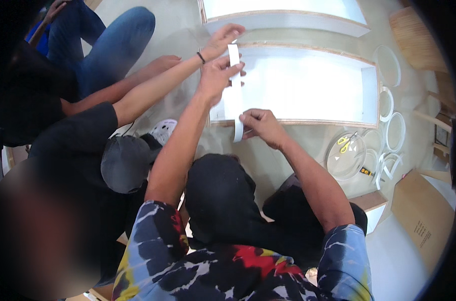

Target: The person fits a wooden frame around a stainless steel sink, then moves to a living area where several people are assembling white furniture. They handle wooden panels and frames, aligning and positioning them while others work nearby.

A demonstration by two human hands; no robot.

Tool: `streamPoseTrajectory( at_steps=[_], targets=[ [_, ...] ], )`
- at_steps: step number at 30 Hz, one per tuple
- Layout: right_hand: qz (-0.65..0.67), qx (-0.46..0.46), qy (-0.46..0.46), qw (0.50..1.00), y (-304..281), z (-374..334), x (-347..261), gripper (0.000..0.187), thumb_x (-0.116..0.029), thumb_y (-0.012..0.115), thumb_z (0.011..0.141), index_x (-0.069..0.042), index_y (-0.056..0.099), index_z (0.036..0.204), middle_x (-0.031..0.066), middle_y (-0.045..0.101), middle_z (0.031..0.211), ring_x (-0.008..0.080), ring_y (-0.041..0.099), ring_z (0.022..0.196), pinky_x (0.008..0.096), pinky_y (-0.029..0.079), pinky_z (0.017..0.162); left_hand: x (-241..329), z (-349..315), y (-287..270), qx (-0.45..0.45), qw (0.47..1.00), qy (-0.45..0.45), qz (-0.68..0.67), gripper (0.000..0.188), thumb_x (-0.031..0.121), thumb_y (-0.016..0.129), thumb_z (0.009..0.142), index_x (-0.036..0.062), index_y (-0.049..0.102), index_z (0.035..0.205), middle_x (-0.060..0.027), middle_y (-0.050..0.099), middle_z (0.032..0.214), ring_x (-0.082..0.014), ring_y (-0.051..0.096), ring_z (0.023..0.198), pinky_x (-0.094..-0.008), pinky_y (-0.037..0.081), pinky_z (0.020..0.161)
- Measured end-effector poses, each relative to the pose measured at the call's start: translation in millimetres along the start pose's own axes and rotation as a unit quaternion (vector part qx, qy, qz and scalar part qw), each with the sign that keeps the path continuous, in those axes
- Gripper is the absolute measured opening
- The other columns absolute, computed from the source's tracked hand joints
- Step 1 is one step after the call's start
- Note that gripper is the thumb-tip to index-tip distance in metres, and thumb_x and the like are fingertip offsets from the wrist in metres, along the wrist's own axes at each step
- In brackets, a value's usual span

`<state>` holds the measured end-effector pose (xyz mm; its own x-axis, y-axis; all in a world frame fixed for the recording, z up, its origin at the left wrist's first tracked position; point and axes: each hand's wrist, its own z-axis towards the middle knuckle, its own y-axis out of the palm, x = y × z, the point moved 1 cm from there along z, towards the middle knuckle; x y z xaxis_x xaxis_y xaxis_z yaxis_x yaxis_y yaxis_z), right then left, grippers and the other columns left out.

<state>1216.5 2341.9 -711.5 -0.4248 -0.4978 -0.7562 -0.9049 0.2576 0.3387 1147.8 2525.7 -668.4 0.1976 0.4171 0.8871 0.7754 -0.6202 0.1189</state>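
A narrow white strip (234, 103) runs across the left end of an open, shallow white box (298, 123) with bare wooden edges. My left hand (217, 80) pinches the strip toward its far end, the thumb on top and fingers behind it. Over the box's near edge, my right hand (263, 128) grips the strip between thumb and fingers close to its near end, which hangs past the edge and curves slightly. A co-worker's hand (224, 40), with a dark band on the wrist, reaches to the strip's far tip; whether it touches the strip I cannot tell.
Another white box (288, 22) lies beyond. On the floor to the right are several coiled white strips (395, 131), yellow scissors (344, 144) inside one coil, and a black-and-yellow tool (366, 171). A cardboard piece (421, 220) stands far right. The co-worker sits close on my left.
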Motion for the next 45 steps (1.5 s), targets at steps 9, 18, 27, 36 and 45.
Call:
streamPoseTrajectory(
  at_steps=[9,18,27,36,45],
  targets=[
    [0.009,0.0,-0.012,1.0,7.5,22.3,-20.9,0.028,-0.02,0.068,0.095,0.004,0.065,0.11,0.0072,0.068,0.092,0.0137,0.066,0.078,0.0301,0.059,0.07,-34.6,56.6,-62.0,0.044,0.997,-0.059,-0.008,0.025,0.01,0.072,0.092,-0.0007,0.068,0.114,-0.0065,0.071,0.098,-0.0176,0.069,0.083,-0.0333,0.059,0.07],
    [0.001,0.01,-0.025,1.0,45.9,39.9,0.4,0.017,-0.011,0.067,0.093,0.004,0.067,0.1,0.0068,0.067,0.079,0.0126,0.064,0.069,0.0295,0.058,0.063,-27.0,62.8,-99.5,0.014,0.994,-0.09,0.062,0.026,0.016,0.063,0.098,-0.0004,0.066,0.117,-0.0075,0.07,0.104,-0.0197,0.067,0.091,-0.0362,0.055,0.078],
    [-0.374,-0.075,-0.194,0.904,-11.0,7.3,-54.0,0.027,-0.016,0.061,0.08,0.003,0.07,0.098,0.0246,0.07,0.089,0.0369,0.068,0.086,0.0432,0.053,0.078,40.2,36.3,-41.1,-0.051,0.993,-0.082,-0.07,0.033,0.017,0.055,0.103,-0.0014,0.055,0.13,-0.0043,0.067,0.103,-0.0128,0.062,0.084,-0.0256,0.054,0.072],
    [-0.217,0.591,-0.115,0.768,-292.9,-207.4,78.4,0.02,-0.016,0.064,0.088,-0.001,0.073,0.1,0.019,0.072,0.093,0.0305,0.071,0.083,0.0404,0.055,0.075,95.2,-35.2,109.5,-0.189,0.968,-0.162,0.012,0.035,0.026,0.051,0.105,-0.0032,0.055,0.123,0.0019,0.049,0.067,-0.0075,0.046,0.053,-0.0204,0.036,0.044],
    [-0.257,0.735,-0.046,0.626,-393.0,-185.2,82.9,0.043,-0.029,0.068,0.089,-0.001,0.063,0.122,0.0247,0.07,0.104,0.0365,0.068,0.1,0.0434,0.054,0.086,71.9,-108.3,144.5,-0.145,0.965,-0.193,0.106,0.035,0.031,0.052,0.104,0.0004,0.055,0.122,-0.0018,0.053,0.068,-0.0128,0.053,0.05,-0.0268,0.044,0.044]
  ],
)
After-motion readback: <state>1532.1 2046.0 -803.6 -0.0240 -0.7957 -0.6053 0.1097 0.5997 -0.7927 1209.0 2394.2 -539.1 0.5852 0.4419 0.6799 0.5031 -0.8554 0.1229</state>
